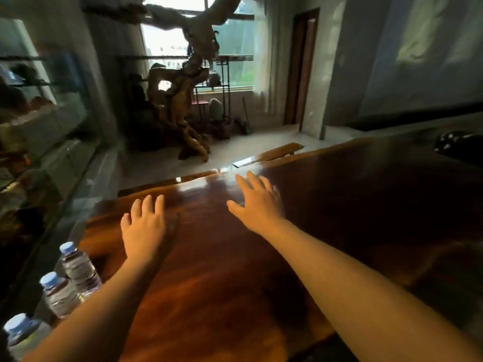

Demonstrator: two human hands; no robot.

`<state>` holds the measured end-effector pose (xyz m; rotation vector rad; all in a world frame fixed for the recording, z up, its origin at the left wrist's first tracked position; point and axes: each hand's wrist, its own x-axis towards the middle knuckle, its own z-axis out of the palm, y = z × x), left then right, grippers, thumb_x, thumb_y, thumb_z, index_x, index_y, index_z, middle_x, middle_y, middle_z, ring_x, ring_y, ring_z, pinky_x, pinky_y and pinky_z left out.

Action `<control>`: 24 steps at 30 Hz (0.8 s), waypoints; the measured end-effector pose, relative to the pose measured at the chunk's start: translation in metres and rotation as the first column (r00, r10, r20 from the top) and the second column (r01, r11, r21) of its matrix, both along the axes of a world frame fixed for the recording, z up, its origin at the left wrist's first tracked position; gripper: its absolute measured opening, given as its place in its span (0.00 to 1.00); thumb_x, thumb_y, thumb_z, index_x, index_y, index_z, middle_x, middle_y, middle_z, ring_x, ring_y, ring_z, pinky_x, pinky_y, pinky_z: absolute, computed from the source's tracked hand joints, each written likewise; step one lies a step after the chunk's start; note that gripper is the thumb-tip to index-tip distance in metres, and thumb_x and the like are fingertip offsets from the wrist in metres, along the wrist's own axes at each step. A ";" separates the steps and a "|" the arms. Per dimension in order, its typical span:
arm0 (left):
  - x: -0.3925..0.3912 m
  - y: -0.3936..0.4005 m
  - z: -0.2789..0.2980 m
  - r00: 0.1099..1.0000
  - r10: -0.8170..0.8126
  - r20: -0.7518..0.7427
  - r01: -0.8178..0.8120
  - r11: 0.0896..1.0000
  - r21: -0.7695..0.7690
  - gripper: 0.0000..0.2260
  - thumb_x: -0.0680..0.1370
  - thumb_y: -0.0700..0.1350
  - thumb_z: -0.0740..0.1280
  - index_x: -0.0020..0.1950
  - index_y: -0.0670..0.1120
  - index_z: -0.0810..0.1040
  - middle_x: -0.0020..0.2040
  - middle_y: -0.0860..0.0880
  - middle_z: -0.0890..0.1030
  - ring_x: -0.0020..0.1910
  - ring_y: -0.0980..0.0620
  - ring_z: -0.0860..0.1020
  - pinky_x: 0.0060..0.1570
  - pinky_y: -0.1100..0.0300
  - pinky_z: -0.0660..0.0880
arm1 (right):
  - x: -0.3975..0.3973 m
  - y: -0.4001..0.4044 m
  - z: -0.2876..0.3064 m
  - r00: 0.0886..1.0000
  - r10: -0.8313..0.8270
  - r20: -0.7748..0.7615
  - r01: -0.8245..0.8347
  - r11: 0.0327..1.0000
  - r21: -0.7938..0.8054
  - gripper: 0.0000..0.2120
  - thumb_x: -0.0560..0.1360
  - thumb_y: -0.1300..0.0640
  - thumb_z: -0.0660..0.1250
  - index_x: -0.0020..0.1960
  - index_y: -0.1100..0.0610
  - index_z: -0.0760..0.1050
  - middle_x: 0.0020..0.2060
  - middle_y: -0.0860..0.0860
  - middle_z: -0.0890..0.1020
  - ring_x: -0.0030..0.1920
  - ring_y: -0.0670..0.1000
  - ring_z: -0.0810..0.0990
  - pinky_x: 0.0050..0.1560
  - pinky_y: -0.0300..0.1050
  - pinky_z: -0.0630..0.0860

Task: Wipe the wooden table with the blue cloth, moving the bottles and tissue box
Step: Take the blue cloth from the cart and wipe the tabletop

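Note:
A glossy dark wooden table fills the lower right of the head view. My left hand is stretched out over its left part, fingers apart, holding nothing. My right hand reaches farther toward the table's far edge, also open and empty. Three clear water bottles with pale blue caps stand in a row at the table's left edge: the farthest bottle, a middle bottle and the nearest bottle, which is partly behind my left forearm. No blue cloth and no tissue box are in view.
A glass display cabinet runs along the left, close to the table. Beyond the far edge are a wooden bench, a large root sculpture and a window. A dark object lies at the table's far right.

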<state>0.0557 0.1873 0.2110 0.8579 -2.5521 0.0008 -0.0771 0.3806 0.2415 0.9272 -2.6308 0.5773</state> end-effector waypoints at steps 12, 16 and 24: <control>-0.063 0.166 -0.003 0.946 -0.322 -0.032 0.323 0.939 0.117 0.26 0.78 0.58 0.60 0.71 0.45 0.65 0.70 0.38 0.70 0.70 0.36 0.66 0.64 0.40 0.67 | 0.019 0.190 0.001 0.962 -0.273 0.034 0.273 0.962 0.001 0.32 0.76 0.38 0.59 0.75 0.50 0.59 0.74 0.52 0.65 0.72 0.57 0.62 0.68 0.58 0.64; -0.078 0.233 -0.008 0.891 -0.454 -0.007 0.451 0.883 0.128 0.23 0.79 0.55 0.61 0.68 0.43 0.67 0.67 0.37 0.72 0.68 0.36 0.67 0.61 0.40 0.67 | 0.028 0.260 -0.008 0.921 -0.383 0.065 0.383 0.923 0.015 0.33 0.75 0.37 0.58 0.76 0.49 0.58 0.74 0.51 0.66 0.71 0.57 0.63 0.66 0.56 0.67; -0.098 0.365 -0.009 0.731 -0.682 -0.039 0.677 0.717 0.166 0.27 0.79 0.58 0.59 0.72 0.43 0.64 0.70 0.38 0.70 0.69 0.35 0.66 0.64 0.39 0.65 | 0.060 0.397 -0.028 0.785 -0.613 0.088 0.616 0.788 -0.003 0.34 0.74 0.35 0.57 0.75 0.49 0.59 0.73 0.50 0.68 0.70 0.58 0.65 0.62 0.56 0.67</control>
